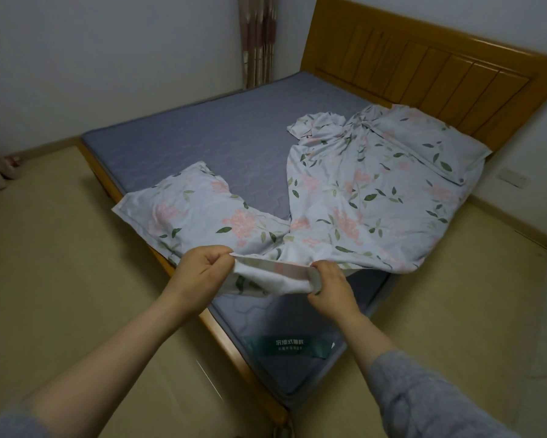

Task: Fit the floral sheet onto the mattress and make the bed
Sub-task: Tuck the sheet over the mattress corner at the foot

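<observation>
Over the near corner of the bare grey mattress (234, 137), the left grip (204, 267) and right grip (332, 286) are both clamped on one stretch of the floral sheet (360, 197), fingers curled round its hem and holding it taut between them, just above the mattress. The rest of the sheet lies crumpled along the mattress's right side, bunched toward the wooden headboard (423, 67) at its far end. A pillow (183, 213) in the same print rests on the mattress's left edge. A green label (291, 344) sits on the mattress's near corner.
</observation>
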Demonstrator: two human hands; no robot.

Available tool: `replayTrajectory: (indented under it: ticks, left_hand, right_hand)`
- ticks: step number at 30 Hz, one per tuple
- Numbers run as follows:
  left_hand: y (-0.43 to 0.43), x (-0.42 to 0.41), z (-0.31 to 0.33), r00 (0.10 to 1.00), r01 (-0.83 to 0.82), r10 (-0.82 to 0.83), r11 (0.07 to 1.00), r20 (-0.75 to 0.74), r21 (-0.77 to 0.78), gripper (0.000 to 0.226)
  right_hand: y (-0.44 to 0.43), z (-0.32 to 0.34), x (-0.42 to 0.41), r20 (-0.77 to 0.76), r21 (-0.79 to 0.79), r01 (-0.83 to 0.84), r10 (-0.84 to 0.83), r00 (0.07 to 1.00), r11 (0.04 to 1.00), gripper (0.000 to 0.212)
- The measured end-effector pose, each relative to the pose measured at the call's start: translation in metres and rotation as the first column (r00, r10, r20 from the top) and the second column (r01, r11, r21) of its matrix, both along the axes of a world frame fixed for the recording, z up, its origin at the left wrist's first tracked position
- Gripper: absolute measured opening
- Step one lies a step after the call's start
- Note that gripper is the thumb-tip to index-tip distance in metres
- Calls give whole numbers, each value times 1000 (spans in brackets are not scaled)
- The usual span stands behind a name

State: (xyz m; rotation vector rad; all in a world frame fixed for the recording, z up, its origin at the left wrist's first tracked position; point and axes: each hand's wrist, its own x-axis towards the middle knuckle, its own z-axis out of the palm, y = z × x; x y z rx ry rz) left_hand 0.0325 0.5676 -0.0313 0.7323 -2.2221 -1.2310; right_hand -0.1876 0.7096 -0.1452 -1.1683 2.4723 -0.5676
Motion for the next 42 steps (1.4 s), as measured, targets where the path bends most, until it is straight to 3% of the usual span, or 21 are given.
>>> replayTrajectory:
  ticks: [4, 6, 13, 18, 22, 25, 31, 42]
  left_hand:
    - [-1, 8, -6, 1000, -21, 22, 999, 16, -43, 29]
    - [0, 9, -11, 998, -40, 42, 998, 38, -55, 31]
    - [21, 5, -37, 987, -95, 103, 993, 126, -68, 42]
    - [58, 11, -50, 978, -9, 10, 1000, 208, -6, 43]
    - [87, 21, -56, 958, 64, -55, 998, 281, -24, 37]
    - [110, 38, -65, 924, 111, -45, 982, 380, -154, 37]
    - [152, 72, -98, 759, 322, -2, 871, 651, -372, 38]
    - [184, 65, -114, 719, 385, -69, 868, 691, -314, 33]
  right_hand:
    - [16, -2, -9, -74, 178, -20, 33, 997, 984, 19]
    - [30, -4, -10, -71, 178, 13, 0, 997, 984, 5]
    - [99, -12, 11, -55, 100, 156, -151, 987, 983, 27]
    - [155, -18, 36, -52, 185, 200, -194, 980, 962, 38]
    - [190, -19, 49, -76, 226, 223, -211, 975, 948, 32]
    - [220, -22, 63, -63, 230, 228, -219, 974, 946, 27]
    - [279, -35, 101, -20, 259, 253, -256, 966, 932, 25]
    - [317, -48, 121, 52, 319, 336, -370, 928, 886, 29]
